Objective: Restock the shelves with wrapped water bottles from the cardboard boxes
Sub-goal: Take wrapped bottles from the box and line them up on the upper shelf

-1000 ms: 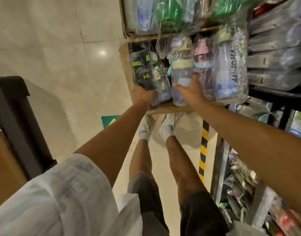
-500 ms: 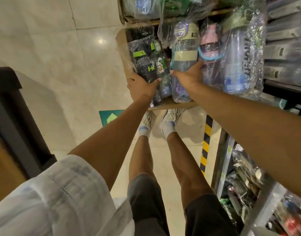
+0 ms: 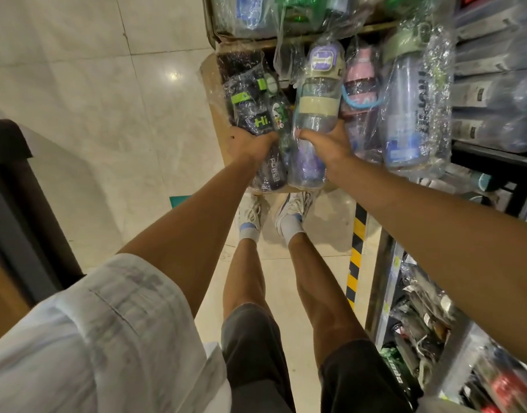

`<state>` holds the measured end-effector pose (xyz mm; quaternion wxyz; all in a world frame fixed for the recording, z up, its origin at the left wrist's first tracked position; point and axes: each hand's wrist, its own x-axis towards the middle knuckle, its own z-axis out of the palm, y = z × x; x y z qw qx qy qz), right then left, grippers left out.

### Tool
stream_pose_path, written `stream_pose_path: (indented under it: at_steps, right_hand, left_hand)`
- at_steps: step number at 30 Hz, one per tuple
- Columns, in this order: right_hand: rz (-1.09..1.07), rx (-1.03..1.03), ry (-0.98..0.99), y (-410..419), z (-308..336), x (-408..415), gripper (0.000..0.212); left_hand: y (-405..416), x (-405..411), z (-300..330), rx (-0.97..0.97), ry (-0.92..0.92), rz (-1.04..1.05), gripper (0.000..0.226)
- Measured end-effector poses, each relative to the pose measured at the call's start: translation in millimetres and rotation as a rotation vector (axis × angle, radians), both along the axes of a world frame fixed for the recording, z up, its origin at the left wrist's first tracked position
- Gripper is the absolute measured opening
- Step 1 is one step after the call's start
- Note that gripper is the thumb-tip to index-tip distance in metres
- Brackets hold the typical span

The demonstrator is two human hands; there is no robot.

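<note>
While standing over the cardboard box (image 3: 216,93) on the floor, both hands down among the wrapped bottles.

Left hand (image 3: 248,143): fingers curled round the black bottle (image 3: 253,114) with green "Hi." and "POWER" print, clamped on its lower half. Bottle in clear wrap, at the box's left side, tilted, cap end pointing away from the body.

Right hand (image 3: 326,144): wrapped round the clear bottle (image 3: 314,114) with beige band and purple-topped lid, thumb across the front, gripping at mid-body. Bottle in wrap, just beside the black one, base end toward the feet. Cannot tell if either bottle is lifted clear of the box or resting in it.

Between the 2 held bottles: a slim wrapped bottle with green cap (image 3: 278,111), touching both.

Right of the clear bottle: pink-lidded bottle (image 3: 360,84) with blue loop strap, then a large clear-blue bottle (image 3: 405,114) with grey-green lid, both wrapped, lying in the box.

Further away: second cardboard box (image 3: 214,31) with more wrapped bottles, blue and green.

Right edge: dark shelves (image 3: 494,153) stacked with wrapped stock; lower shelf with packaged goods. Yellow-black hazard strip (image 3: 356,257) on the floor along the shelf base. White sneakers (image 3: 295,204) just below the box.
</note>
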<state>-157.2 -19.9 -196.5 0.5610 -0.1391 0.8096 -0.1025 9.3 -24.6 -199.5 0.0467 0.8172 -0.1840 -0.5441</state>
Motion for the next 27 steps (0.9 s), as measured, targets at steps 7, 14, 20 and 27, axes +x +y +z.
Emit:
stream_pose_path:
  at_steps: [7, 14, 20, 27]
  right_hand:
    - [-0.058, -0.056, -0.127, 11.8, 35.9, -19.2, 0.086]
    - [-0.119, -0.129, -0.172, 37.4, 143.7, -28.8, 0.078]
    - [-0.240, -0.216, -0.210, 55.2, 277.8, -27.8, 0.054]
    - [-0.325, -0.413, -0.165, 71.4, 426.6, -34.9, 0.078]
  left_hand:
    - [0.8, -0.3, 49.1, -0.049, 0.196, 0.045, 0.028]
    - [-3.3, 6.7, 164.2, -0.117, 0.317, -0.089, 0.039]
    - [-15.1, 5.2, 291.2, -0.129, 0.441, -0.130, 0.077]
    - [-15.2, -1.5, 439.9, -0.250, 0.567, -0.218, 0.061]
